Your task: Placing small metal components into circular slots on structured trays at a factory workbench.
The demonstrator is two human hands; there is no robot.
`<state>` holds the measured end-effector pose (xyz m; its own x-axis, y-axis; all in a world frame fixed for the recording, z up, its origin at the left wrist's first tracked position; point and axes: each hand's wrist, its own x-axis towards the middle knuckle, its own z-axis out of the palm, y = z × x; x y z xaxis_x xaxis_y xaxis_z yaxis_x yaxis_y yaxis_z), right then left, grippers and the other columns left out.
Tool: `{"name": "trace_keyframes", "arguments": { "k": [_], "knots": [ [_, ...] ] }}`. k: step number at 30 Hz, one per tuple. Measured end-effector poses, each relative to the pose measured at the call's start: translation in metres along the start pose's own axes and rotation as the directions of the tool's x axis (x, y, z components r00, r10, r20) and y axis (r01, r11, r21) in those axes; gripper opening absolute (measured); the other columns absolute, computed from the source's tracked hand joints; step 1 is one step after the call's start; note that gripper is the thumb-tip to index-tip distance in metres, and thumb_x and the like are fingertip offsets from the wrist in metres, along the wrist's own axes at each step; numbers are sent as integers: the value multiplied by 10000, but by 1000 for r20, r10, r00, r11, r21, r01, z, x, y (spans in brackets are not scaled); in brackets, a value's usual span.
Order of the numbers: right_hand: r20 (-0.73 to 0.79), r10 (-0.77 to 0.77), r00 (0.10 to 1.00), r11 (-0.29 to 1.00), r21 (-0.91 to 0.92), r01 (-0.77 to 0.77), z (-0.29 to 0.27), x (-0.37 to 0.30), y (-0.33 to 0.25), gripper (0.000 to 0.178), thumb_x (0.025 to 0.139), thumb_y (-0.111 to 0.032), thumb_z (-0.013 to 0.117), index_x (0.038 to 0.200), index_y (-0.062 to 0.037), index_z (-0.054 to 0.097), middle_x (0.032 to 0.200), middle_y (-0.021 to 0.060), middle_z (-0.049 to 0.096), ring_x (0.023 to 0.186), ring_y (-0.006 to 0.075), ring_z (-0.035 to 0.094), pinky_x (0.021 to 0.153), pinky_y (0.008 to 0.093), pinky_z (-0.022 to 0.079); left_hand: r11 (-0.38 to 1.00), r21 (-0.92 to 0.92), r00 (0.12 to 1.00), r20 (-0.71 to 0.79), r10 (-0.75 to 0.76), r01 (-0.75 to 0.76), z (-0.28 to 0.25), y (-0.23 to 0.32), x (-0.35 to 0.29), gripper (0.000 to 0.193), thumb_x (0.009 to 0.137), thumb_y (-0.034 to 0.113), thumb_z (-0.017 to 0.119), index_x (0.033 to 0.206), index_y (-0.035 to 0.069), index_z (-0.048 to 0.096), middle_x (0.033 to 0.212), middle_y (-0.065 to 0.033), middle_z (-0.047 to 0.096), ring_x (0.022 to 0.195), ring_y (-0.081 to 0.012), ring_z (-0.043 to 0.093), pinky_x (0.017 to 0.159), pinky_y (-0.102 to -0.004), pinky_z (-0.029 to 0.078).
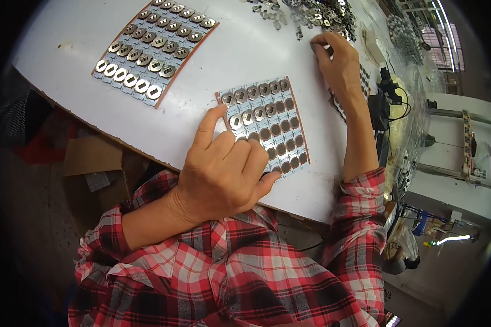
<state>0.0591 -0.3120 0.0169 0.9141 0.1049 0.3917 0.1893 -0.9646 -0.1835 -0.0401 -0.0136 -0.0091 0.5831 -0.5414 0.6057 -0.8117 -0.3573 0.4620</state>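
A light-blue circuit board panel (285,170) with brown edge strips lies at mid-table. Its far row and part of the second carry metal coin-cell battery holders (247,116); elsewhere round dark pads show. My left hand (218,169) lies over the panel's near left part, index finger stretched to its left edge and thumb at the near edge. The middle fingers bend over the panel and hide part of it. Beyond, my right hand (341,65) is closed in a pinch beside a loose pile of small metal clips (321,15). What its fingertips hold is too small to make out.
Another panel (157,49), filled with rows of metal holders, lies at the far left. More boards (363,82) sit partly behind my right wrist. Black equipment with cables (387,95) stands at the right table edge. A cardboard box (92,174) is below the table on the left.
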Motion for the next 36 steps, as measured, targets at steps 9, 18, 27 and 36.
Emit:
{"name": "trace_keyframes", "arguments": {
  "k": [9,18,27,36],
  "knots": [
    [232,361,903,757,493,-429,-40,-64,-78,99,934,10,681,1029,-2,708,836,25,681,699,80,632,573,236,472,1000,6,1000,-17,0,0,1,-2,-1,297,736,254,784,790,16,615,682,-59,469,621,-216,493,1061,-584,462],
    [159,395,905,757,501,-418,-53,-88,-76,202,977,38,621,1135,3,741,992,40,713,778,92,667,648,216,524,999,38,999,14,39,-39,-3,-3,1,401,805,291,789,907,-84,686,645,-89,509,596,-240,486,1011,-603,499],
    [203,93,975,952,269,-147,-51,-85,-63,205,907,70,666,1087,0,733,902,24,662,780,96,642,678,207,506,998,46,999,12,31,-31,0,-2,3,416,807,294,791,996,-68,713,649,-72,525,593,-221,483,1014,-582,499],
    [468,451,760,320,710,-627,-54,-80,-81,204,986,-74,656,1144,50,697,748,17,629,598,62,592,474,220,509,1000,18,997,81,15,-16,-3,-1,16,539,692,327,828,1068,-45,721,706,-64,513,663,-243,511,1047,-571,445]
  ]
}}
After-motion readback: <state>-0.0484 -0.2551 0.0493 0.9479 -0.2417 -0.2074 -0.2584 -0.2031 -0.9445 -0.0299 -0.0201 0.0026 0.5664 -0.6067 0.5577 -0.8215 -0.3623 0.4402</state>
